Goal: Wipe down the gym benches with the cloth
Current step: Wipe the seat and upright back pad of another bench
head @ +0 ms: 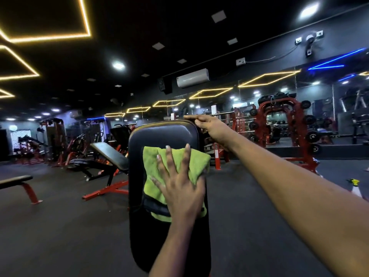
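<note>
Obs. 1: The backrest pad [163,134] of a gym bench is standing upright, centre of view. It is black, smooth and leather-like, a tall rounded rectangle with a piped seam round the rim, and it is catching a dull sheen near the top.

Obs. 2: The cloth [153,162] is lying flat against the upper middle of the pad. It is lime green, nappy like microfibre, folded, with one corner sticking out past the pad's right edge.

Obs. 3: The left hand [179,188] is pressing the cloth onto the pad, palm down, fingers [168,156] straight and spread wide. The cloth is bunching beside the thumb.

Obs. 4: The right hand [211,126] is gripping the pad's top right corner, one finger lying along the top edge and the rest curling over it. The two hands are working well apart.

Obs. 5: An incline bench [108,154] on a red steel frame is standing to the left on the dark matte floor [60,226], with a flat bench [16,179] further left. A spray bottle [355,186] with a yellow-green trigger is sitting at the far right; its labelling is too blurred to read.
</note>
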A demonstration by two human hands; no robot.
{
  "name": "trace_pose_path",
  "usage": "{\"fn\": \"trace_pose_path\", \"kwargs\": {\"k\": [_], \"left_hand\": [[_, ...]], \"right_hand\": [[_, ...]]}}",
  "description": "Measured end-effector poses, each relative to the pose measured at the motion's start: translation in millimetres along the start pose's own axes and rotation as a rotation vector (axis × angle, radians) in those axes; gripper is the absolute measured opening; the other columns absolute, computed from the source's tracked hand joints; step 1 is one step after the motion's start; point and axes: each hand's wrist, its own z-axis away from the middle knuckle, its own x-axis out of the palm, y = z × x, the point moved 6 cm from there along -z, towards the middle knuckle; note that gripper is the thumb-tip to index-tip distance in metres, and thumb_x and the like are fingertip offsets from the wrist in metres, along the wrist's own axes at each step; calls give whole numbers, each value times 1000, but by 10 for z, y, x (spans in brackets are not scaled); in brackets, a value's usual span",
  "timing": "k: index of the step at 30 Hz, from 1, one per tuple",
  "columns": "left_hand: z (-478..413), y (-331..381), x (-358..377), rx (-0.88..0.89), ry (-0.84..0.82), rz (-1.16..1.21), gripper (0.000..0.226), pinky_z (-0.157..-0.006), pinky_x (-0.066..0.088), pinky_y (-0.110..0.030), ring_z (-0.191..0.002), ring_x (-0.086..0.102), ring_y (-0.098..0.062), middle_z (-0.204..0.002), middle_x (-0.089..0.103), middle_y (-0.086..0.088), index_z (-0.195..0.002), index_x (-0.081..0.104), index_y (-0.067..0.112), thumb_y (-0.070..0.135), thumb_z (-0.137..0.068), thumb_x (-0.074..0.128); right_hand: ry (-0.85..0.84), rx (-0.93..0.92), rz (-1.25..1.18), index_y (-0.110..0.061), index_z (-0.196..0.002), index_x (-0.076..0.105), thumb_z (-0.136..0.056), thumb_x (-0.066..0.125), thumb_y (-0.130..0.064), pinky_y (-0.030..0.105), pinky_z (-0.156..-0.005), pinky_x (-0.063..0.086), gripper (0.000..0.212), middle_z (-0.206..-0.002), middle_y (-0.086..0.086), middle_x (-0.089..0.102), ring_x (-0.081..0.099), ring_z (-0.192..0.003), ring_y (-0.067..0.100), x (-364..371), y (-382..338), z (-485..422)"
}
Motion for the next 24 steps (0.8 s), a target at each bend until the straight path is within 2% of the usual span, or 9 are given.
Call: {"fn": "trace_pose_path", "kwargs": {"k": [2, 5, 9, 11, 13, 17, 20, 24], "left_hand": [[-77, -11, 7, 3, -16, 27, 77, -113, 3, -68, -150, -15, -17, -163, -9, 14, -149, 5, 57, 63, -83, 45], [-471, 33, -43, -40, 8, 94, 81, -114, -7, -63, -149, -15, -13, -163, -14, 14, -153, -3, 47, 69, -83, 32], [-918, 36, -46, -125, 17, 138, 91, -113, -8, -67, -147, -24, -13, -160, -25, 10, -153, -14, 31, 71, -84, 29], [-799, 56, -42, -100, 63, 43, 85, -112, -6, -69, -147, -23, -15, -161, -24, 9, -154, -6, 31, 67, -85, 29], [-454, 76, -20, -44, 86, 46, 83, -114, -4, -67, -149, -19, -13, -163, -16, 10, -156, 3, 30, 59, -85, 35], [83, -69, 25, 38, 25, 93, 86, -117, 0, -61, -149, -13, -9, -163, -6, 15, -156, 14, 29, 47, -77, 41], [-121, -98, -19, 13, 35, 123, 81, -119, -1, -57, -149, -13, -5, -163, -8, 16, -154, 18, 31, 51, -77, 37], [-818, -10, -95, -94, 69, 162, 77, -118, -5, -57, -150, -7, -8, -163, -5, 13, -153, 15, 36, 55, -82, 36]], "right_hand": [[14, -10, -45, -23, -130, 62, -107, 37, -16, 16, -63, 52, 35, -104, -3, 67, 65, -79, 4, 34, 24, 15], [19, -27, -103, -15, -133, 61, -106, 39, -13, 14, -63, 52, 35, -102, -4, 68, 66, -73, -2, 24, 35, 22], [7, -9, -135, -24, -121, 68, -106, 41, -15, 22, -70, 57, 33, -99, -1, 71, 67, -80, 6, 16, 79, -7], [26, -12, -153, -24, -117, 70, -105, 41, -14, 18, -66, 53, 32, -98, -5, 73, 67, -85, 8, 4, 89, -28], [30, -25, -183, -15, -125, 67, -105, 41, -10, 15, -64, 51, 33, -102, -5, 71, 66, -85, 7, 12, 101, -37], [81, -38, -213, -9, -126, 65, -105, 39, -5, 17, -69, 53, 34, -101, 1, 70, 64, -81, 9, 57, 101, -28], [158, -77, -191, -11, -120, 69, -103, 41, -4, 25, -91, 51, 34, -111, 5, 70, 63, -99, 14, 78, 116, -52], [134, -80, -222, -11, -122, 67, -103, 40, -5, 22, -87, 53, 33, -108, 4, 71, 65, -95, 11, 78, 126, -36]]}}
